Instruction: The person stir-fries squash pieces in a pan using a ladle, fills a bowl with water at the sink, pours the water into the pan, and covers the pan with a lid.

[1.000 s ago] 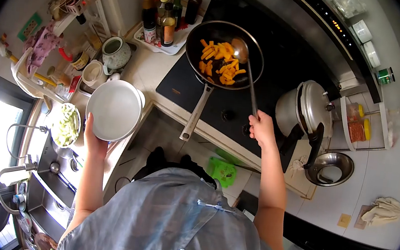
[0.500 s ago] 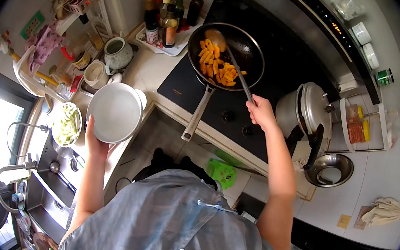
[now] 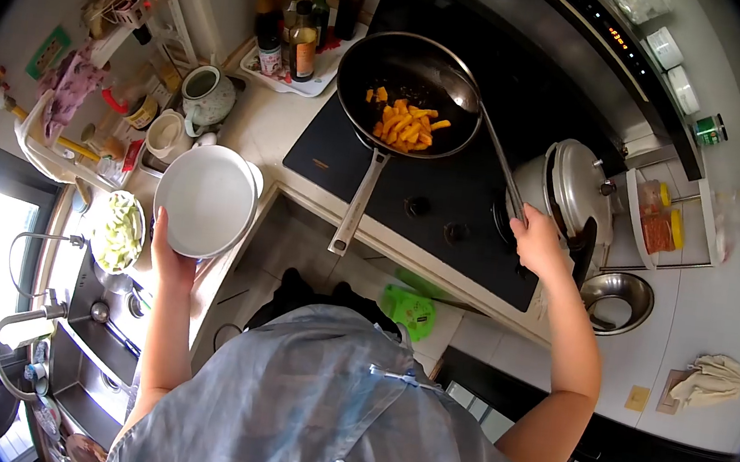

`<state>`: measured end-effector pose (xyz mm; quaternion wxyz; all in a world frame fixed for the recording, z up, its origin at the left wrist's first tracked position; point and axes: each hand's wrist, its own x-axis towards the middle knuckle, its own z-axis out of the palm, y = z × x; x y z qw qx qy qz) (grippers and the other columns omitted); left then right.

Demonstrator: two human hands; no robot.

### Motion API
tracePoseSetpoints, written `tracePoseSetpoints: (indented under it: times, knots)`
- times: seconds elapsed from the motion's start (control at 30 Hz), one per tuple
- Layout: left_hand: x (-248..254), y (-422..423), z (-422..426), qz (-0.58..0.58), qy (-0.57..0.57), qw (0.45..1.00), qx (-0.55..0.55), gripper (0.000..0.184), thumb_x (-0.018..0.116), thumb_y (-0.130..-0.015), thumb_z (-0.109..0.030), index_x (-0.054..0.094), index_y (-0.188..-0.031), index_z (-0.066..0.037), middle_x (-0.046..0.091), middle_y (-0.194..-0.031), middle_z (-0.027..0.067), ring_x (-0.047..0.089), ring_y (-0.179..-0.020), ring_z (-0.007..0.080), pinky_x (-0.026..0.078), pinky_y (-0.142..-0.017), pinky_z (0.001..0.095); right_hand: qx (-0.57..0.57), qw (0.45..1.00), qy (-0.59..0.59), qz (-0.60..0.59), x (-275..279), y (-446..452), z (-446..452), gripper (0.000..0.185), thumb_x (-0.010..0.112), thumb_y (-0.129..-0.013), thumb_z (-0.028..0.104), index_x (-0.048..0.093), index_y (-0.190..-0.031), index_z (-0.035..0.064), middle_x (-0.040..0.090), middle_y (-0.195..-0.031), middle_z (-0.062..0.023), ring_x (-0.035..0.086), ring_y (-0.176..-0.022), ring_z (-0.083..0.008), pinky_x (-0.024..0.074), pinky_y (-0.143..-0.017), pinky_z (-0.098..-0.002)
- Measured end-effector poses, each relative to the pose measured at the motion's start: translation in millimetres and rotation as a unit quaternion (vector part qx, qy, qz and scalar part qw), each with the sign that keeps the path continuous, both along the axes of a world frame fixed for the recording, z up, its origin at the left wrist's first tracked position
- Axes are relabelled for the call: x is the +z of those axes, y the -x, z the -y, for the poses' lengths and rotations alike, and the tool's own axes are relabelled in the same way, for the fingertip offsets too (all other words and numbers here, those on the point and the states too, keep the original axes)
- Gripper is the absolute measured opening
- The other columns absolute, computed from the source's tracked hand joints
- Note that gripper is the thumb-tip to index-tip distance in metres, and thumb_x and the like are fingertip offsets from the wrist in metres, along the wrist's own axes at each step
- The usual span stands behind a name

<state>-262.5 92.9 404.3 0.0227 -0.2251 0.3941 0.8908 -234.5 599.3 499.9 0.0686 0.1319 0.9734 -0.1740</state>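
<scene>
My left hand [image 3: 171, 254] grips the rim of a white bowl [image 3: 206, 201], which is tilted so that its bare inside faces me. In my right hand [image 3: 535, 241] is the long handle of a metal ladle [image 3: 502, 155]; its head rests inside the right side of a dark frying pan [image 3: 388, 69]. Orange cut pieces [image 3: 407, 128] that look like pumpkin lie heaped in the pan's lower middle, with a few apart at the left. The pan sits on the black cooktop [image 3: 324, 155], its handle [image 3: 357, 207] pointing toward me.
Several sauce bottles [image 3: 303, 45] stand on a white tray behind the pan's left. A pressure cooker [image 3: 575, 191] and a steel bowl [image 3: 622, 301] are at the right. Pale green cut vegetables [image 3: 119, 232] fill a plate near the sink [image 3: 89, 377] at the left.
My right hand has moved right and slightly down. The ladle head has gone from the pan's left to its right side, and the orange pieces are gathered lower. The white bowl stays in my left hand.
</scene>
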Motion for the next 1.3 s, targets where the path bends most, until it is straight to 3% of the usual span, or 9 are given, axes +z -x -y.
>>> tracePoseSetpoints:
  times: [0.03, 0.13, 0.27, 0.63, 0.83, 1.0, 1.07, 1.17, 1.3]
  knots:
    - [-5.1, 0.9, 2.1, -0.004, 0.0, 1.0, -0.001, 0.051, 0.047, -0.088, -0.039, 0.038, -0.127, -0.007, 0.046, -0.125, 0.0087, 0.044, -0.115, 0.0244, 0.036, -0.096, 0.0402, -0.13, 0.98, 0.127, 0.08, 15.0, 1.8, 17.6, 0.015, 0.05, -0.087, 0.013, 0.05, -0.087, -0.0024, 0.053, -0.069, -0.0148, 0.055, -0.053, -0.0199, 0.0418, -0.042, -0.034]
    - [-12.0, 3.0, 5.0, -0.01, -0.005, 1.0, -0.008, 0.052, 0.047, -0.088, -0.039, 0.038, -0.127, -0.007, 0.046, -0.125, 0.0087, 0.044, -0.116, 0.0243, 0.036, -0.096, 0.0397, -0.169, 0.93, 0.307, 0.106, 8.9, -3.9, 23.5, 0.012, 0.048, -0.088, 0.012, 0.047, -0.08, 0.0026, 0.044, -0.063, -0.0031, 0.039, -0.042, -0.009, 0.0332, -0.033, -0.026]
    - [-3.5, 2.3, -4.0, -0.005, 0.007, 1.0, -0.007, 0.052, 0.047, -0.088, -0.039, 0.038, -0.127, -0.006, 0.045, -0.125, 0.0088, 0.044, -0.116, 0.0239, 0.036, -0.097, 0.039, -0.199, 0.838, 0.487, 0.146, 23.0, -18.0, 31.1, 0.014, 0.048, -0.088, 0.01, 0.044, -0.075, 0.0051, 0.043, -0.063, -0.0017, 0.036, -0.041, -0.0063, 0.0263, -0.032, -0.0229]
    - [-4.0, 6.8, -4.0, -0.013, 0.003, 1.0, -0.008, 0.049, 0.046, -0.089, -0.037, 0.037, -0.127, -0.007, 0.046, -0.125, 0.0086, 0.045, -0.115, 0.0241, 0.036, -0.096, 0.0398, -0.056, 0.938, 0.312, 0.136, 58.1, -41.2, 32.3, 0.011, 0.047, -0.087, 0.004, 0.051, -0.097, 0.0039, 0.038, -0.06, 0.0036, 0.029, -0.037, -0.0015, 0.0211, -0.031, -0.02]
    - [-4.2, 9.6, -3.6, -0.009, -0.005, 1.0, -0.011, 0.05, 0.047, -0.089, -0.037, 0.038, -0.128, -0.007, 0.046, -0.125, 0.0083, 0.044, -0.115, 0.0239, 0.036, -0.096, 0.0399, 0.069, 0.986, 0.126, -0.081, -24.2, -14.0, 20.1, 0.031, 0.056, -0.084, 0.01, 0.052, -0.111, -0.0024, 0.049, -0.064, -0.0009, 0.043, -0.055, -0.0085, 0.0382, -0.051, -0.0253]
    - [-6.6, 10.5, -7.1, -0.005, 0.007, 1.0, -0.013, 0.05, 0.047, -0.089, -0.038, 0.039, -0.127, -0.007, 0.046, -0.125, 0.008, 0.045, -0.115, 0.0233, 0.036, -0.096, 0.039, 0.031, 0.996, 0.086, -0.011, 36.4, -29.5, 20.9, 0.038, 0.057, -0.082, 0.007, 0.048, -0.118, -0.003, 0.047, -0.066, -0.0081, 0.04, -0.062, -0.0096, 0.0386, -0.059, -0.023]
    - [-10.7, 9.7, -6.1, -0.008, 0.01, 1.0, -0.021, 0.05, 0.046, -0.089, -0.038, 0.039, -0.127, -0.007, 0.046, -0.125, 0.008, 0.045, -0.115, 0.0232, 0.037, -0.096, 0.0388, 0.018, 0.996, 0.057, 0.065, 70.2, -32.6, 25.4, 0.039, 0.057, -0.081, 0.007, 0.048, -0.117, -0.0042, 0.053, -0.069, -0.0131, 0.051, -0.063, -0.0156, 0.0425, -0.062, -0.0278]
    - [-9.0, 9.0, -7.4, 0.011, -0.007, 1.0, -0.025, 0.051, 0.047, -0.088, -0.039, 0.039, -0.127, -0.007, 0.046, -0.125, 0.008, 0.046, -0.114, 0.0233, 0.038, -0.095, 0.0388, 0.15, 0.986, -0.068, -0.007, 53.9, -34.6, 9.1, 0.038, 0.058, -0.08, 0.008, 0.049, -0.115, -0.0053, 0.059, -0.078, -0.0202, 0.06, -0.074, -0.0297, 0.0454, -0.069, -0.0354]
    - [-1.3, 8.6, -13.7, 0.025, -0.005, 0.999, -0.023, 0.052, 0.047, -0.088, -0.04, 0.039, -0.127, -0.007, 0.047, -0.124, 0.0081, 0.046, -0.114, 0.0238, 0.039, -0.094, 0.0395, 0.053, 0.995, -0.084, 0.001, 24.3, -4.9, 19.1, 0.037, 0.055, -0.081, 0.012, 0.051, -0.114, -0.005, 0.059, -0.093, -0.0253, 0.056, -0.089, -0.0391, 0.0459, -0.077, -0.0415]
